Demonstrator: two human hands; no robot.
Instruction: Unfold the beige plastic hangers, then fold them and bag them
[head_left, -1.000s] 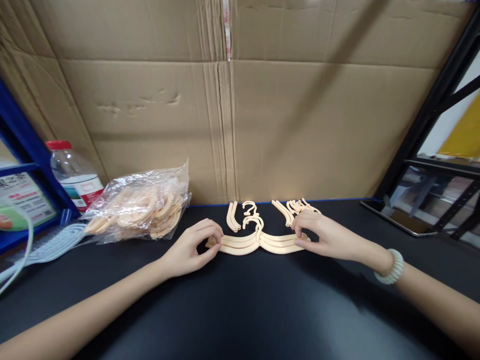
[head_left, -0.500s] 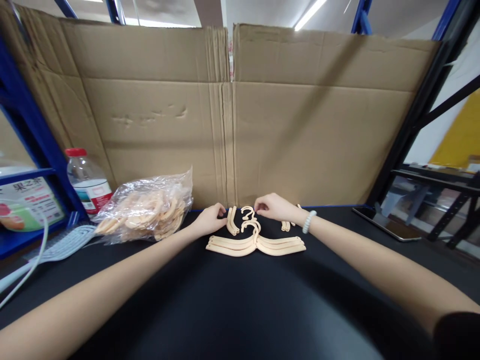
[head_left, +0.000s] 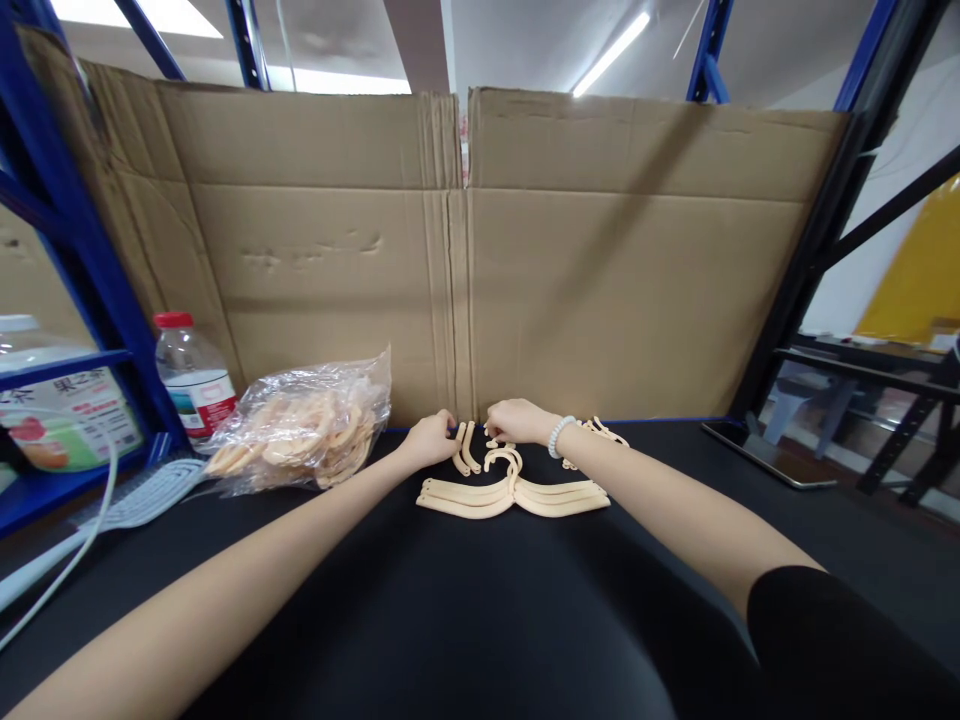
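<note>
My left hand (head_left: 431,438) is closed, its fingertips pinching the top of a curved beige hanger arm (head_left: 460,458) at the back of the table. Beside that piece, to its right, lies another curved hanger arm (head_left: 471,448). My right hand (head_left: 520,421) reaches in with fingers curled down onto a small beige hanger hook (head_left: 493,440), mostly hidden beneath it. Closer to me, several beige hangers (head_left: 555,497) lie stacked, with their hooks (head_left: 513,460) pointing away from me. More loose beige pieces (head_left: 604,430) lie beyond my right wrist, partly covered by it.
A clear plastic bag (head_left: 300,420) of beige hanger parts sits on the left, near a red-capped bottle (head_left: 196,385) and a pale hairbrush (head_left: 150,490). A phone-like dark slab (head_left: 769,455) lies at the right. Cardboard (head_left: 637,270) walls off the back.
My right hand has moved left and down onto the hook. My left hand has shifted slightly right, and a hanger arm now stands apart from its neighbour. The camera view has tilted up slightly.
</note>
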